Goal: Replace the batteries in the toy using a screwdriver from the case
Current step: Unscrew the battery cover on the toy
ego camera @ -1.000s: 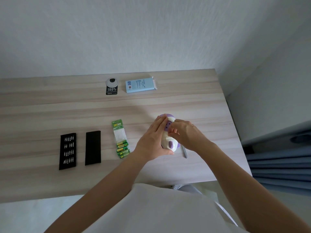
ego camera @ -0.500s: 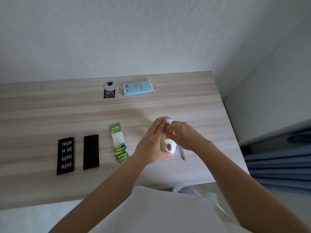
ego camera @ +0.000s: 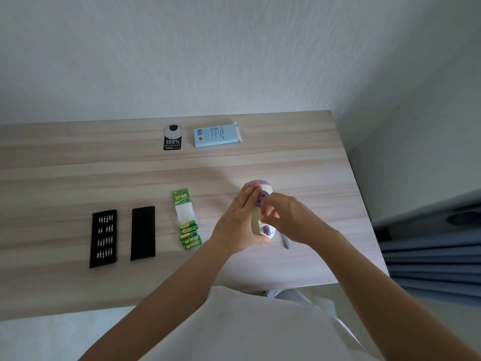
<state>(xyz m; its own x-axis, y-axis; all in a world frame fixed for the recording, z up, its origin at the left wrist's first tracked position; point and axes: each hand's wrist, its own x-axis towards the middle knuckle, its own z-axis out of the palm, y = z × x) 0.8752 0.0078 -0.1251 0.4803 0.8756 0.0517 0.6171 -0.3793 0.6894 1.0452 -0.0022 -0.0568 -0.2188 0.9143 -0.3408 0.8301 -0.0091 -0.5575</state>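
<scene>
table: matt wood grain | toy: glossy plastic | box: matt paper

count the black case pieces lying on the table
2: the bit tray with rows of bits at the far left, and the plain black piece just right of it, not touching. None appears hidden.
</scene>
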